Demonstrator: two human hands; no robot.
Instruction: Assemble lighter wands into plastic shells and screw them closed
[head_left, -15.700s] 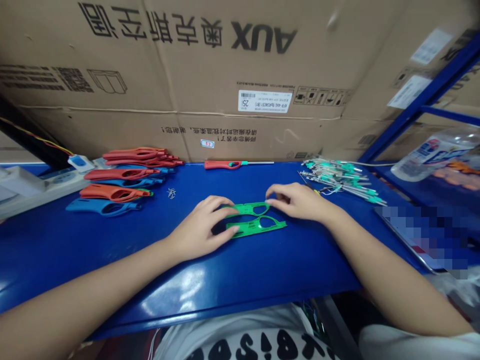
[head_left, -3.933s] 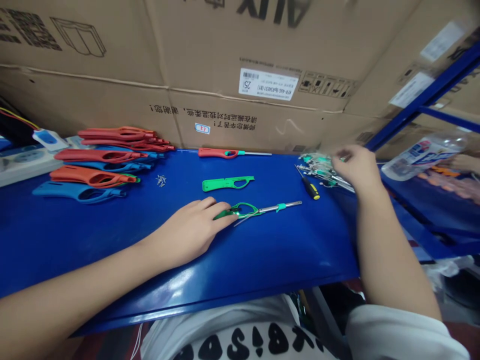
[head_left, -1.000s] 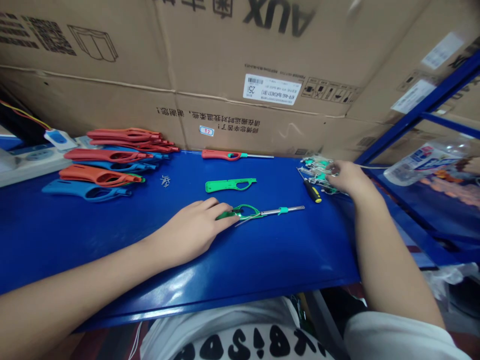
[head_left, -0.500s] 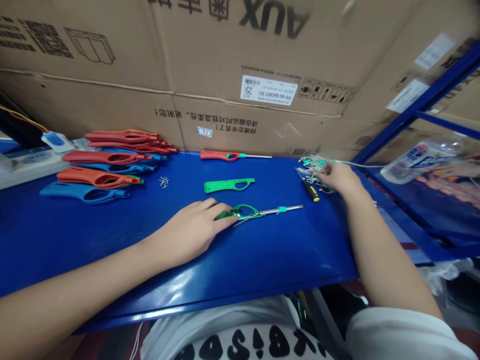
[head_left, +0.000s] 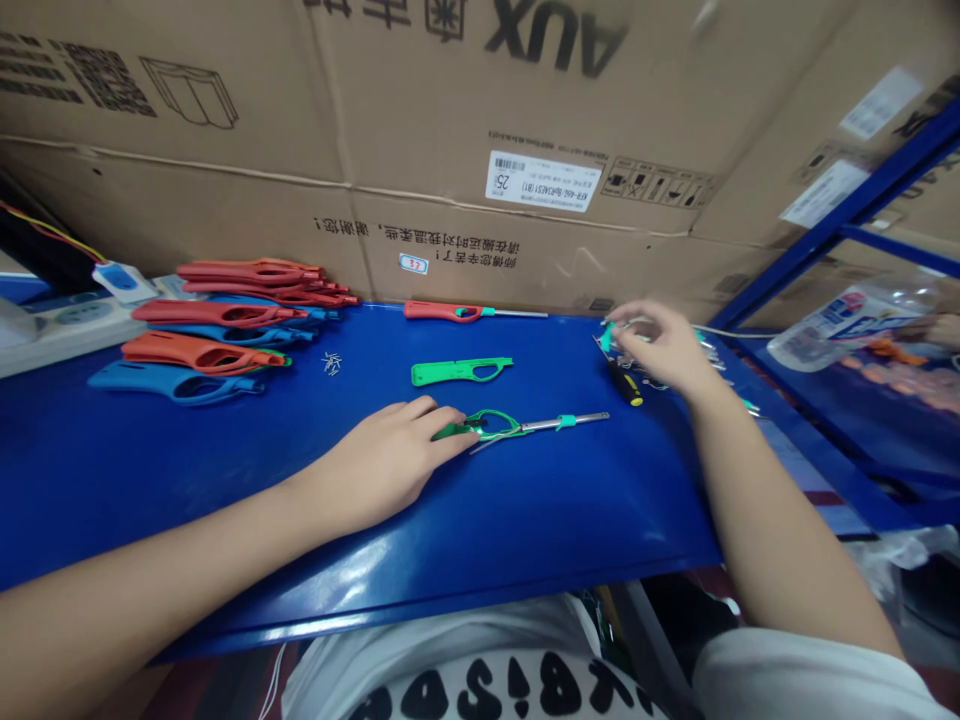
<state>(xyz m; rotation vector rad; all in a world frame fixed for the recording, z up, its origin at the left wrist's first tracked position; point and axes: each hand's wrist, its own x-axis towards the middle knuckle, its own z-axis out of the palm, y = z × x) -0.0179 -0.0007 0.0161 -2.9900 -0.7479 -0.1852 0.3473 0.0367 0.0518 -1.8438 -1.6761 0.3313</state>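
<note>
My left hand (head_left: 397, 450) is closed on the handle end of a green lighter half (head_left: 499, 425), whose metal tube points right with a teal piece around it. Behind it lies a separate green handle shell (head_left: 461, 371). My right hand (head_left: 664, 345) is at the pile of small teal and white wired parts (head_left: 709, 350), with thumb and fingertips pinched near a teal piece (head_left: 607, 337). Whether that piece is gripped is too small to tell. Just below the fingers lies a yellow and black screwdriver (head_left: 625, 384).
A red lighter (head_left: 442, 311) lies along the cardboard (head_left: 420, 120). Red, orange and blue handle shells (head_left: 180, 384) are stacked at left, beside small screws (head_left: 331, 363) and a power strip (head_left: 75, 325). A plastic bottle (head_left: 840, 320) stands out beyond the blue frame at right.
My right hand has shifted slightly left and up over the small parts, uncovering more of the pile on its right. My left hand stays on the green lighter half.
</note>
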